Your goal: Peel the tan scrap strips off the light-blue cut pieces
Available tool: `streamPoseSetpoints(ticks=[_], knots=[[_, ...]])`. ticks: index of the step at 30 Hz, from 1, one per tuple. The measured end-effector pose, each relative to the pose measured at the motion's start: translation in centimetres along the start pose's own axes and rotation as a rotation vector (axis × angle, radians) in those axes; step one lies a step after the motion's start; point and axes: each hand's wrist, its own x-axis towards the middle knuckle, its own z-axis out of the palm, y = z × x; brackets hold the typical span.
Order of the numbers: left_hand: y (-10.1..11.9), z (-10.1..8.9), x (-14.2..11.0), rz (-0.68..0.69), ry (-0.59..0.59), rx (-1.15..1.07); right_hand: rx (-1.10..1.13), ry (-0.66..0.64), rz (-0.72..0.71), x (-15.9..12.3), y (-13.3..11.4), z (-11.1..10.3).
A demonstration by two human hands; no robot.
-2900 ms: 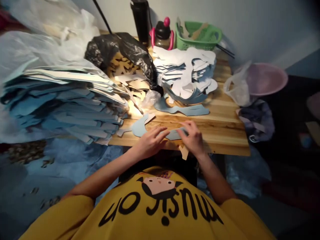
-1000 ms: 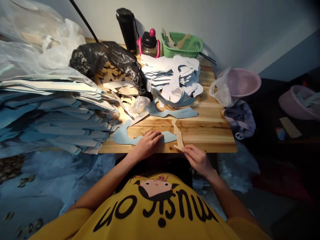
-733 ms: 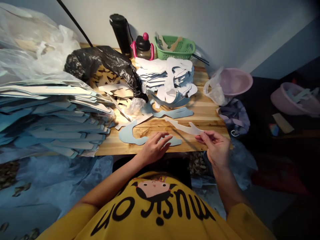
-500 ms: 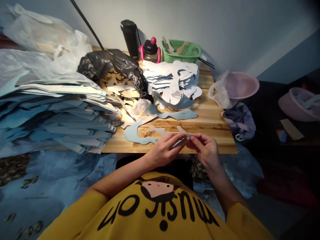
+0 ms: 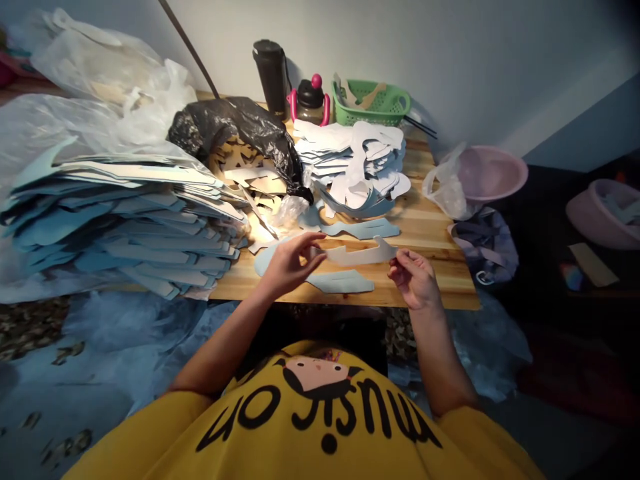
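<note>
Both hands hold a long pale card cut-out (image 5: 357, 254) level above the wooden table (image 5: 430, 273). My left hand (image 5: 287, 263) pinches its left end. My right hand (image 5: 416, 279) pinches its right end with curled fingers. Under the cut-out a blue card offcut (image 5: 340, 282) lies flat near the table's front edge. More blue offcuts (image 5: 365, 229) lie just behind it.
A tall stack of blue card sheets (image 5: 125, 220) fills the left. A black plastic bag (image 5: 240, 130) holds tan scraps. A heap of white cut-outs (image 5: 355, 163) lies behind. A black flask (image 5: 273, 73), bottle (image 5: 311, 100) and green basket (image 5: 373, 103) stand at the wall. Pink basins (image 5: 493, 173) sit at right.
My right hand pulled the pale cut-out free of the blue offcut and lifted it. My left hand left the offcut and took the cut-out's other end; the hands have spread apart.
</note>
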Motion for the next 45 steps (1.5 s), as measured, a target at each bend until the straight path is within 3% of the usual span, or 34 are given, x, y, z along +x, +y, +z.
streamPoseSetpoints(ticks=[3, 6, 9, 12, 14, 21, 28, 37, 40, 45], knots=[[-2.3, -1.5, -0.6, -0.169, -0.016, -0.210, -0.125, 0.009, 0.000, -0.4, 1.7, 0.1], [-2.7, -1.3, -1.7, -0.178, 0.107, -0.039, -0.304, -0.052, -0.039, -1.2, 3.4, 0.5], [-0.8, 0.3, -2.7, 0.010, 0.281, 0.282, -0.366, -0.135, -0.098, -2.2, 3.8, 1.6], [1.9, 2.3, -3.3, 0.237, 0.167, 0.217, -0.356, -0.193, -0.196, -3.5, 3.1, 3.4], [3.1, 3.2, -3.5, 0.280, 0.105, 0.060, -0.334, -0.225, -0.244, -4.4, 2.4, 4.7], [3.9, 3.3, -3.5, 0.078, 0.126, -0.384, -0.115, -0.219, -0.321, -5.4, 2.2, 7.7], [4.8, 3.1, -3.7, -0.116, 0.145, -0.435, -0.104, -0.151, -0.270, -5.3, 2.7, 9.0], [5.2, 3.6, -3.7, -0.108, 0.169, -0.435, -0.176, -0.200, -0.315, -5.4, 1.7, 9.4], [4.8, 3.7, -3.8, -0.151, 0.275, -0.456, -0.221, -0.160, -0.302, -5.1, 2.1, 9.4], [2.9, 3.8, -4.0, -0.216, 0.543, -0.553, -0.355, 0.036, -0.329, -4.1, 3.8, 8.2]])
